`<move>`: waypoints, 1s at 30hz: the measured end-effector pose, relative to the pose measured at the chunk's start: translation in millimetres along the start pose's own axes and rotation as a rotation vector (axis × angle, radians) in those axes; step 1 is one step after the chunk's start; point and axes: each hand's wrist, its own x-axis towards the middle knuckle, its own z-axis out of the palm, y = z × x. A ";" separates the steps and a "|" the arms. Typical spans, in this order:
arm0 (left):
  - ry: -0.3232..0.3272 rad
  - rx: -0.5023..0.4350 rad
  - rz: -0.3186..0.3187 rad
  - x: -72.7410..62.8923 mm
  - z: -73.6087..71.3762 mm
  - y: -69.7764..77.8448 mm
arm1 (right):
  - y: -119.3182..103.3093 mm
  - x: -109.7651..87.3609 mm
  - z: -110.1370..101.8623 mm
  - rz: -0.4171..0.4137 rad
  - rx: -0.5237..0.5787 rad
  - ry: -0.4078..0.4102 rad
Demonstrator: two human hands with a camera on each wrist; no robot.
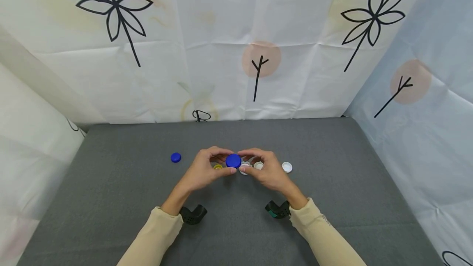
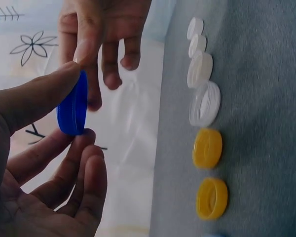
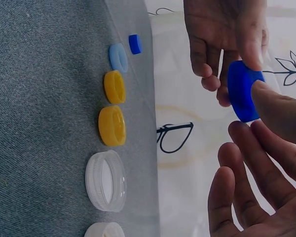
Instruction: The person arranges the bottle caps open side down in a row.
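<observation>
A large blue bottle cap (image 1: 233,161) with a ribbed side is held up over the grey table, between both hands. My left hand (image 1: 202,170) pinches its left edge with the thumb in front and fingertips behind. On the opposite edge, my right hand (image 1: 269,170) pinches it in the same way. In the left wrist view the cap (image 2: 73,106) stands on edge, its open side partly turned away. The other fingers of both hands are loosely bent beside it.
Behind the hands, a row of caps lies on the table: a small blue cap (image 1: 175,157), a light blue cap (image 3: 118,58), two yellow caps (image 2: 207,148), a wide clear-white cap (image 2: 205,104) and several smaller white caps (image 1: 287,167). Printed cloth walls (image 1: 221,73) stand at the back and sides.
</observation>
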 end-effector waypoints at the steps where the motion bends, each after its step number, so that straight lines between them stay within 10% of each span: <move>1: 0.005 0.017 -0.003 -0.4 -1.6 -0.9 | 0.4 0.1 0.4 0.003 -0.005 0.000; 20: 0.242 0.318 -0.123 -9.7 -54.0 -48.5 | 10.1 2.6 11.8 0.028 -0.014 -0.070; 30: 0.238 0.425 -0.225 -14.5 -60.8 -71.8 | 13.4 14.4 26.3 0.022 -0.057 -0.134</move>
